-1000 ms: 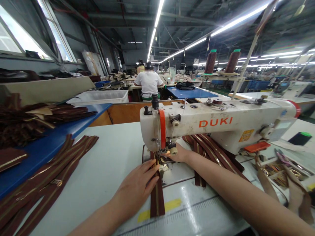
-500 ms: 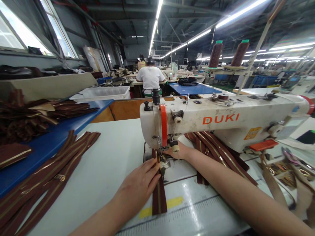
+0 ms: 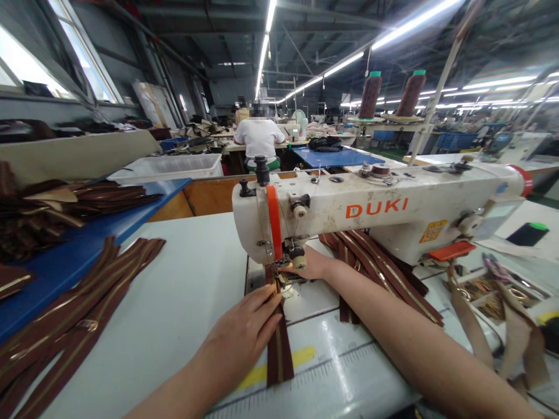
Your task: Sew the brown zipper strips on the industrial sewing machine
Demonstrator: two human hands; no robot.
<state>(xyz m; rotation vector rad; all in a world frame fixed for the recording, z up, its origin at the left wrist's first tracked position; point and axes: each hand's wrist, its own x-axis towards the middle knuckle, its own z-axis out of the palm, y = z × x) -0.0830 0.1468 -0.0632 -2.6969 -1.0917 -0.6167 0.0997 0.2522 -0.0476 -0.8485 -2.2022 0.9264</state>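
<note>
A brown zipper strip (image 3: 278,355) with metallic teeth runs lengthwise under the needle area of a white sewing machine (image 3: 323,201). My left hand (image 3: 242,326) lies over the strip just in front of the presser foot, fingers together and pressing on it, thumb along its right side. From the right, my right hand (image 3: 311,265) reaches behind the machine head, its fingers drawn together and pointing at the strip by the needle. The machine's knobs partly hide those fingertips, and what they hold, if anything, cannot be seen.
More brown zipper strips (image 3: 82,326) lie on the left, and others (image 3: 384,273) under the machine arm. At right sits a parts tray (image 3: 484,302) with straps across it. Two thread cones (image 3: 370,96) stand behind. A person in a white shirt (image 3: 258,139) sits ahead.
The whole view has shifted slightly, so the machine appears farther left. Both hands stay by the needle, and the strip's near end lies almost in the same place.
</note>
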